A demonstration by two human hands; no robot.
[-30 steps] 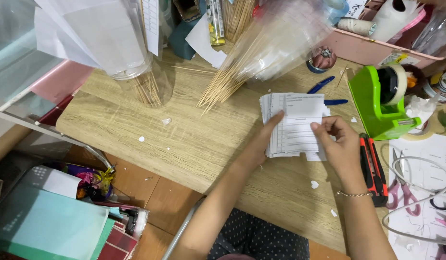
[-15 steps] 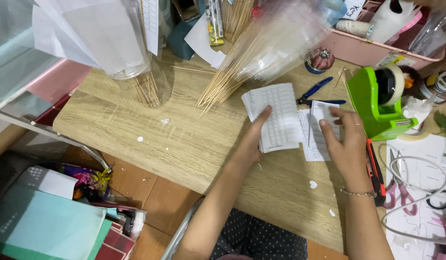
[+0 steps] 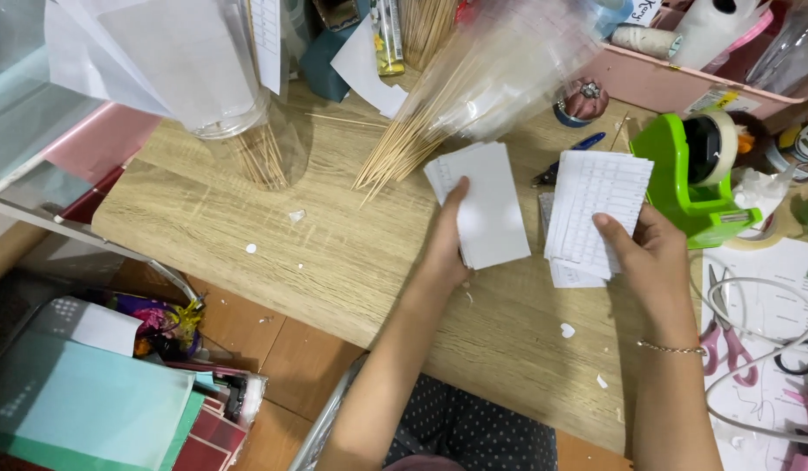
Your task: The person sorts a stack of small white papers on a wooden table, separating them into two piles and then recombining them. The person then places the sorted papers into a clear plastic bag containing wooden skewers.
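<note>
My left hand [image 3: 446, 249] grips a small stack of white paper slips [image 3: 482, 205], blank side up, over the wooden desk [image 3: 334, 262]. To its right, my right hand [image 3: 652, 253] holds a second stack of slips [image 3: 596, 209] printed with a fine grid. A few more slips [image 3: 565, 275] lie on the desk just under that stack. The two stacks are held apart, a narrow gap between them.
A bundle of thin wooden skewers in clear plastic [image 3: 456, 105] fans out behind the slips. A green tape dispenser [image 3: 696, 179] stands to the right, with a blue pen [image 3: 569, 153], pink scissors [image 3: 726, 340] and cables nearby. A clear jar [image 3: 238, 113] sits at the back left.
One stack held in both hands has been split in two. My left hand took a part leftward and turned it blank side up; my right hand lifted the rest to the right.
</note>
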